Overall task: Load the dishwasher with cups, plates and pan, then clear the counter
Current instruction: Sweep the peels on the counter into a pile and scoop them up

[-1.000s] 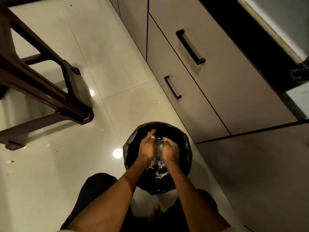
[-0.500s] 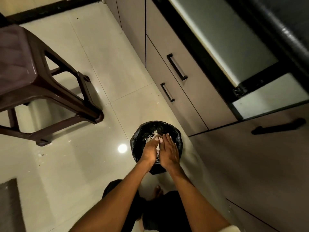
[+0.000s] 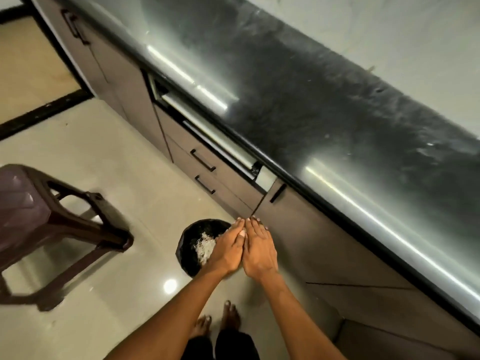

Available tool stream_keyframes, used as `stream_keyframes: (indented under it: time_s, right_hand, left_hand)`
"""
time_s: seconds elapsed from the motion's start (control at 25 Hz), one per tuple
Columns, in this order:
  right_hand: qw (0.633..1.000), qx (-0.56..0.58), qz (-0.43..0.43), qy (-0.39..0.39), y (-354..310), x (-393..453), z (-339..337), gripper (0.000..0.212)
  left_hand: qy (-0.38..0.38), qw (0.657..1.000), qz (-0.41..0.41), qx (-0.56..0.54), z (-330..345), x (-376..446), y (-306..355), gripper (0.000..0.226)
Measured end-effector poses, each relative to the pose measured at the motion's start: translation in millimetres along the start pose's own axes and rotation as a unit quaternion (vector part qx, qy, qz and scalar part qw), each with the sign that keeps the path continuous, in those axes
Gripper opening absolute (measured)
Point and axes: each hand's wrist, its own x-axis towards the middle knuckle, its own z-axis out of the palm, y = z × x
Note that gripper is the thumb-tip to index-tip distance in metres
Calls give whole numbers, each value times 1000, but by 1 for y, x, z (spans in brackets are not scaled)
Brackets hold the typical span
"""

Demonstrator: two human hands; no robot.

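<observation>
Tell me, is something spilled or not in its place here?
Nothing is spilled. White scraps lie inside the black bin, not on the floor. One drawer under the counter stands slightly open.

Below my hands sits a round black bin lined with glossy black plastic (image 3: 191,252), white shredded scraps (image 3: 205,247) inside. The plastic stool (image 3: 39,219) is dark brown, the tiled floor (image 3: 109,162) pale cream, the stone counter (image 3: 324,105) speckled black, cabinet fronts (image 3: 228,183) grey-brown with black handles.

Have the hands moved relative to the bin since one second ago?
Yes. The left hand and right hand, then down inside the bin, have lifted and shifted toward the cabinet; they now overlap only the bin's cabinet-side rim.
</observation>
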Motion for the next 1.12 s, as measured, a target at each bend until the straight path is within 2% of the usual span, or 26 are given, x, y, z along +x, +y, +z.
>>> stream_keyframes:
  time_s: [0.2, 0.44, 0.52, 0.8, 0.96, 1.12]
  right_hand:
    - [986, 35, 91, 135, 22, -82, -82, 68]
    - [943, 44, 208, 255, 76, -182, -147, 79]
    - [923, 42, 251, 288, 99, -215, -159, 79]
    - [870, 22, 350, 346, 204, -310, -184, 77]
    - [837, 14, 411, 361, 272, -350, -198, 76]
    - [784, 3, 495, 376, 331, -383, -207, 81]
  left_hand:
    - [-118, 972, 165, 117, 38, -38, 89, 47]
    - [-218, 921, 292, 138, 121, -99, 170, 50]
    - [-254, 898, 322, 159, 156, -115, 189, 56]
    - [-344, 816, 413, 215, 300, -151, 233, 49]
    - [-365, 796, 425, 229, 384, -171, 252, 50]
    - [-383, 777, 432, 250, 452, -177, 265, 52]
